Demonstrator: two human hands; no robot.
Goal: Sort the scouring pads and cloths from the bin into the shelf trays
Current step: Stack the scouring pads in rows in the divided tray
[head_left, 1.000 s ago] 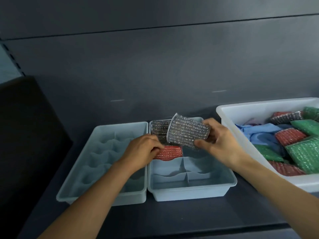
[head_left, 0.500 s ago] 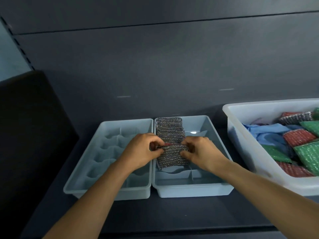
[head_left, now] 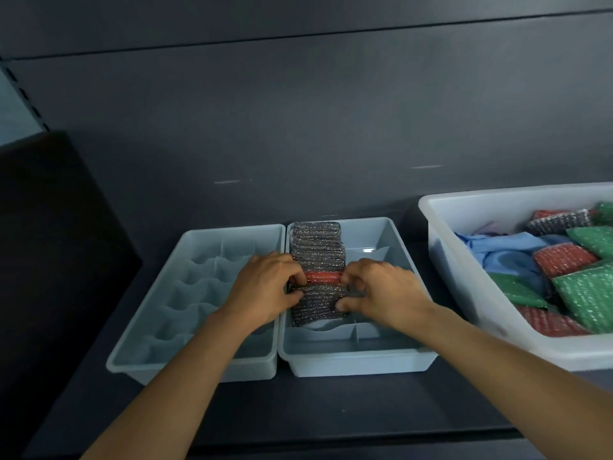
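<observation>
Grips a silver scouring pad [head_left: 318, 302] by both ends: left hand [head_left: 265, 290] curled round the left end, right hand [head_left: 381, 290] pinching the right end between thumb and bent fingers. Sits tilted in the left column of the right tray [head_left: 358, 363], at the near end of the filled stretch, lower edge by a wavy divider (how deep it goes in, cannot tell). Shows, just behind it, the top edge of a red pad [head_left: 323, 277], and beyond that a row of silver pads [head_left: 316, 244] packed on edge up to the tray's far wall. Touches, on that tray's left side, the left tray [head_left: 185, 366], split up by wavy dividers. Rest side by side on a dark shelf [head_left: 298, 410]. Stands near, to the right, a white bin [head_left: 481, 207] heaped with green pads [head_left: 587, 287], more red and silver ones, and blue cloths [head_left: 507, 254].
</observation>
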